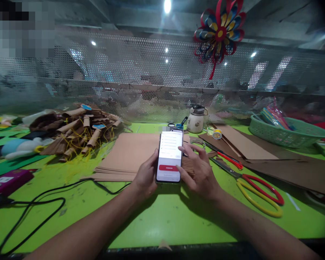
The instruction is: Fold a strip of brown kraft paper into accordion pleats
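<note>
A phone [169, 159] with a lit white screen and a red button stands tilted toward me above the green table [141, 220]. My left hand [147, 177] grips its left edge. On the phone's right side is my right hand [199, 169], its index finger and thumb apart and close to the screen's right edge. Whether those fingertips touch the glass is hard to tell. Behind the phone lies a stack of tan paper sheets [127, 151], partly hidden by it and my left hand.
Large scissors [260, 193] with red and yellow handles, brown sheets [295, 173] and a green basket [289, 133] are on the right. A pile of paper rolls [83, 126] and a black cable [62, 187] lie left. A white jug [195, 121] stands behind.
</note>
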`<state>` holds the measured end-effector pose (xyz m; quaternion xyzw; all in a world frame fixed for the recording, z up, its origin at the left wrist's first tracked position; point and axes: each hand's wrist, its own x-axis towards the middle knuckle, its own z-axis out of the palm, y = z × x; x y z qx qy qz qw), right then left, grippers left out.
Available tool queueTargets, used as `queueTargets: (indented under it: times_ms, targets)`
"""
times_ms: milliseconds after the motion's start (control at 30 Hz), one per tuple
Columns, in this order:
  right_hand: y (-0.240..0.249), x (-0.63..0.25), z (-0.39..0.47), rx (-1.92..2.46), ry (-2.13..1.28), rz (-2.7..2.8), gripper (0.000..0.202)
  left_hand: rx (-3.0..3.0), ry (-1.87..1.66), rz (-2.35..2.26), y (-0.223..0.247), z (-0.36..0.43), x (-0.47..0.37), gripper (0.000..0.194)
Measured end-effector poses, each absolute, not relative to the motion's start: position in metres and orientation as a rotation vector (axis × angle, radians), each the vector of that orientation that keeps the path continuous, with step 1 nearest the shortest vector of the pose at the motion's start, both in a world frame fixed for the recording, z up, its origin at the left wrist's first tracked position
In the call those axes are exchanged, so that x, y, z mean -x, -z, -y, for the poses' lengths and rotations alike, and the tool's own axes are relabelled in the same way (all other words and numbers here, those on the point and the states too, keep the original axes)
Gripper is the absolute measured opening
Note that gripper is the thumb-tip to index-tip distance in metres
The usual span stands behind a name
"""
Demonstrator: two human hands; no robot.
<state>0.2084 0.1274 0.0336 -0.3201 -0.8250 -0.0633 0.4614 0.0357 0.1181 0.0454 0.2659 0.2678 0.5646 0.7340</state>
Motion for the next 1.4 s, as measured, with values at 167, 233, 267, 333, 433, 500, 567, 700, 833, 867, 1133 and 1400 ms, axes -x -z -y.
queueTargets:
  times_ms: [167, 233, 267, 333, 433, 500, 567, 700, 833, 867, 1133, 1400]
  targets:
    - [-0.0351, -0.2097, -0.1302, 0.795, 0.142, 2.026, 0.065, -0.572, -1.240, -0.616, -0.0441, -0.1170, -0.0367, 0.044]
    - [-0.0360, -0.2100, -0.1306, 0.791, 0.138, 2.025, 0.065, -0.571, -1.231, -0.618, -0.0434, -0.1164, -0.0369, 0.043]
    - [-0.0365, -0.2101, -0.1306, 0.791, 0.137, 2.025, 0.065, -0.572, -1.225, -0.612, -0.0430, -0.1162, -0.0369, 0.043]
    - [-0.0374, -0.2103, -0.1306, 0.793, 0.136, 2.021, 0.065, -0.575, -1.222, -0.592, -0.0420, -0.1161, -0.0366, 0.042]
    - [-0.0383, -0.2104, -0.1307, 0.795, 0.137, 2.018, 0.064, -0.574, -1.229, -0.573, -0.0402, -0.1169, -0.0363, 0.042]
    - [-0.0383, -0.2105, -0.1309, 0.798, 0.134, 2.019, 0.063, -0.569, -1.230, -0.570, -0.0389, -0.1177, -0.0361, 0.043]
    - [-0.0379, -0.2105, -0.1311, 0.802, 0.130, 2.021, 0.063, -0.567, -1.230, -0.567, -0.0378, -0.1185, -0.0361, 0.043]
    - [-0.0374, -0.2102, -0.1301, 0.799, 0.126, 2.016, 0.061, -0.577, -1.234, -0.563, -0.0370, -0.1190, -0.0359, 0.042]
    - [-0.0385, -0.2097, -0.1272, 0.794, 0.124, 2.000, 0.060, -0.588, -1.234, -0.580, -0.0373, -0.1187, -0.0353, 0.042]
    - [-0.0387, -0.2096, -0.1265, 0.791, 0.124, 1.996, 0.060, -0.588, -1.232, -0.578, -0.0374, -0.1186, -0.0353, 0.042]
    - [-0.0352, -0.2089, -0.1245, 0.771, 0.141, 1.991, 0.058, -0.566, -1.240, -0.565, -0.0404, -0.1183, -0.0359, 0.044]
    - [-0.0329, -0.2074, -0.1235, 0.717, 0.148, 1.977, 0.059, -0.569, -1.251, -0.581, -0.0418, -0.1189, -0.0343, 0.045]
